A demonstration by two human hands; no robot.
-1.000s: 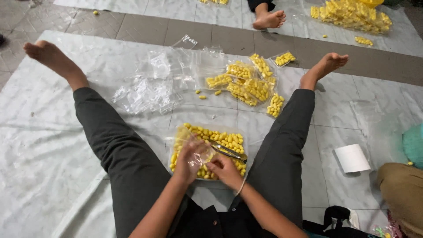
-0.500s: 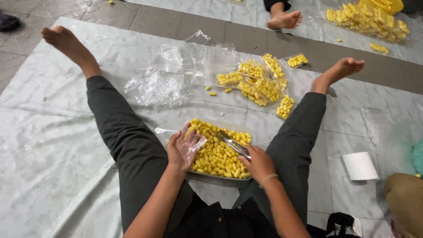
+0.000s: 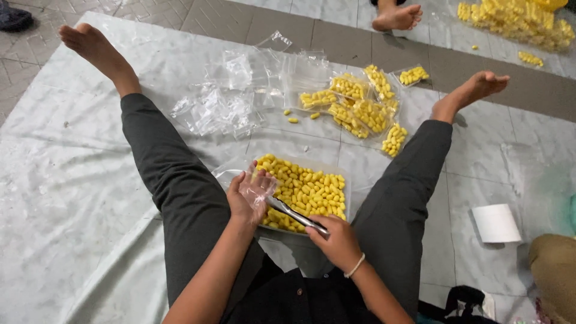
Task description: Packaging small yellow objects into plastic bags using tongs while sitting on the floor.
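Right hand (image 3: 337,241), nearest cam: fingers curled tight round end of metal tongs (image 3: 295,215), tips aimed up-left toward left hand. Left hand (image 3: 245,198): fingers bent, pinching small clear bag (image 3: 259,187), held over near-left edge of tray; bag mouth seems open twd tongs, hard to tell thru clear plastic. Tong tips at or just inside bag, can't tell if gripping a piece. Just beyond hands: shallow clear tray (image 3: 341,170) on white sheet (image 3: 72,198) betw. spread legs, full of small yellow pieces (image 3: 309,189). Further out, left of centre: heap of empty clear bags (image 3: 219,108). Right of that: several filled bags (image 3: 360,108) w/ yellow pieces, a few loose ones beside. Right side, on floor: white paper roll (image 3: 495,223). Far top: another person's foot (image 3: 397,17), and top right a big yellow pile (image 3: 516,21) on another sheet.
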